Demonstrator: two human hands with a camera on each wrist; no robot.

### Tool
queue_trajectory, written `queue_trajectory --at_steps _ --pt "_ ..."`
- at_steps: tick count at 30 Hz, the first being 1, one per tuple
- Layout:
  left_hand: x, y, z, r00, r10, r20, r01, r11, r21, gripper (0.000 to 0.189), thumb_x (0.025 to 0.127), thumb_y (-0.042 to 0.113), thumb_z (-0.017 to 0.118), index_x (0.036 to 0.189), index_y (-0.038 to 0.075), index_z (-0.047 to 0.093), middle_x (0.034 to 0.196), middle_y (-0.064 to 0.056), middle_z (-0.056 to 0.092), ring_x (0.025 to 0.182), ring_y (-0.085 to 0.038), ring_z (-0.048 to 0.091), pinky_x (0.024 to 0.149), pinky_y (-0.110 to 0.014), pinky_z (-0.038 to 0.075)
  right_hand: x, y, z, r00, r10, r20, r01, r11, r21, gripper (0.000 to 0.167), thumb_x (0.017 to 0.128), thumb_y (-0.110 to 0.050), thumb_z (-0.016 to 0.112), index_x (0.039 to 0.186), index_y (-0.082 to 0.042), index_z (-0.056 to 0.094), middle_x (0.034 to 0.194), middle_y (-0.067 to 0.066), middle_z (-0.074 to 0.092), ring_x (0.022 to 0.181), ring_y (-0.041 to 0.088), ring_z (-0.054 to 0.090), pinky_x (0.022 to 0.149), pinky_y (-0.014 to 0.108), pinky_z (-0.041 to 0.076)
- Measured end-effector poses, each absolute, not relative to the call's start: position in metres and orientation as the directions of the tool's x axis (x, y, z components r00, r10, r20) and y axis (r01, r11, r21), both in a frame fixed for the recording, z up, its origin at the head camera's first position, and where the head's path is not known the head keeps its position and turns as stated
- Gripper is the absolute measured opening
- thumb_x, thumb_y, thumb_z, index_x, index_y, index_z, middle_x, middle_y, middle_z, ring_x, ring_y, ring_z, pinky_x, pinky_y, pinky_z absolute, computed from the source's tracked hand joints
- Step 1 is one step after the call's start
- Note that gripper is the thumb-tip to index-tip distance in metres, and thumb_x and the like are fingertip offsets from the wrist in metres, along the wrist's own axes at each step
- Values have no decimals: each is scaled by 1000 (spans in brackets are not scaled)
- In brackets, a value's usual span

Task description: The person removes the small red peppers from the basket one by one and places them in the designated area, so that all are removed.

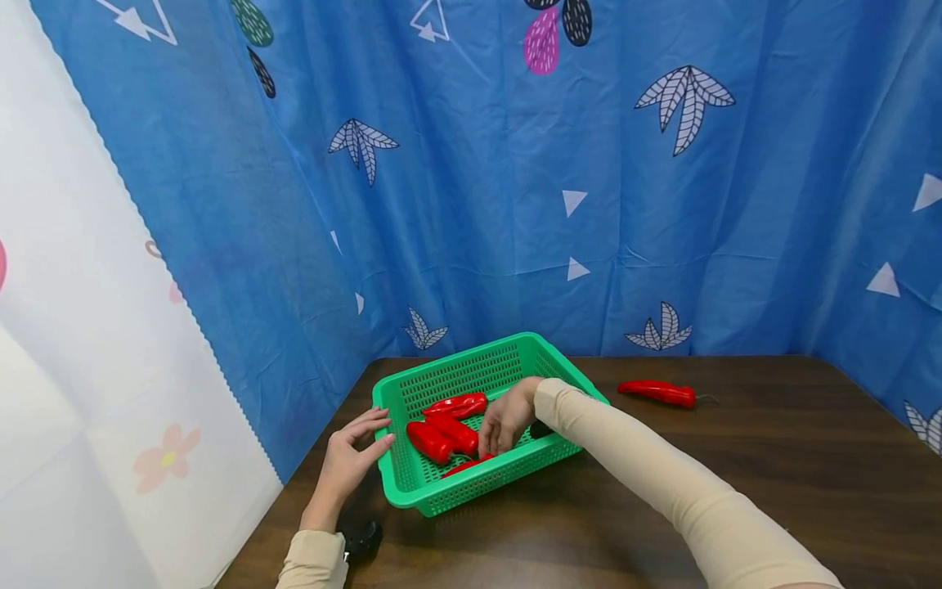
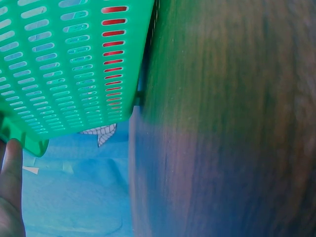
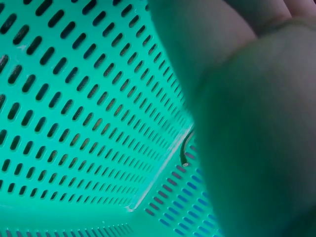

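Observation:
In the head view a green perforated plastic basket [image 1: 441, 491] stands on the table, holding several long red peppers. My left hand [image 1: 347, 462] rests its fingers and thumb on the basket's left rim; the left wrist view shows the thumb [image 2: 12, 170] against the rim. Inside the basket is my right hand [image 1: 508, 417], its bent fingers pinching a red pepper [image 1: 467, 465] near the front wall. Left of that hand lie two more red peppers [image 1: 428, 442], with another [image 1: 458, 406] behind them. The right wrist view shows a curved green stem [image 3: 183, 150] beside the hand; the fingertips are hidden there.
A single red pepper [image 1: 662, 393] with its stem lies on the dark wooden table [image 1: 736, 458], right of the basket. Blue patterned curtain [image 1: 486, 204] hangs behind the table, and a white cloth [image 1: 96, 368] hangs at the left.

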State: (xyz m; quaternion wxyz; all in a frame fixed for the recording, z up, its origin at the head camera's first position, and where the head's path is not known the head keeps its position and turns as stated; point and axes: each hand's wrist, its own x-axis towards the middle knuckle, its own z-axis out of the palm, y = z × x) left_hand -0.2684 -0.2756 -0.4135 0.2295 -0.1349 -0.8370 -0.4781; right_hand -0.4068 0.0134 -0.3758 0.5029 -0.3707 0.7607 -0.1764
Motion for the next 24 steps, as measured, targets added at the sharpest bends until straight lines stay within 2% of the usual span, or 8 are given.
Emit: queue_trajectory --at_steps 6,12,17,24 --pt "-268 -276 -413 -859 6 511 443 509 738 29 87 5 76 114 -6 72 132 -20 65 134 -42 50 100 -6 38 -404 13 -374 -225 -744 -630 -376 662 -648 30 99 -5 59 128 -9 66 122 2 70 109 7 63 103 29 51" --pt "-267 -276 -412 -859 10 511 447 499 742 30 87 4 76 115 -8 71 132 -22 65 134 -43 50 100 -7 39 -403 13 -372 -254 -759 -600 -420 645 -638 18 98 -14 64 113 -8 71 105 -7 67 95 5 60 95 27 53" --pt "-267 -275 -412 -859 11 513 449 497 742 31 87 4 76 115 -9 71 132 -22 65 134 -43 49 100 -8 40 -403 14 -374 -265 -767 -584 -399 638 -658 14 96 -13 67 107 -8 73 94 -6 69 87 6 60 90 27 55" --pt "-267 -275 -412 -864 6 503 438 502 746 31 87 5 76 115 -8 71 133 -21 65 135 -42 49 101 -7 39 -404 13 -376 -282 -767 -576 -358 641 -679 10 95 -14 70 101 -7 75 96 -5 70 90 8 65 91 30 56"
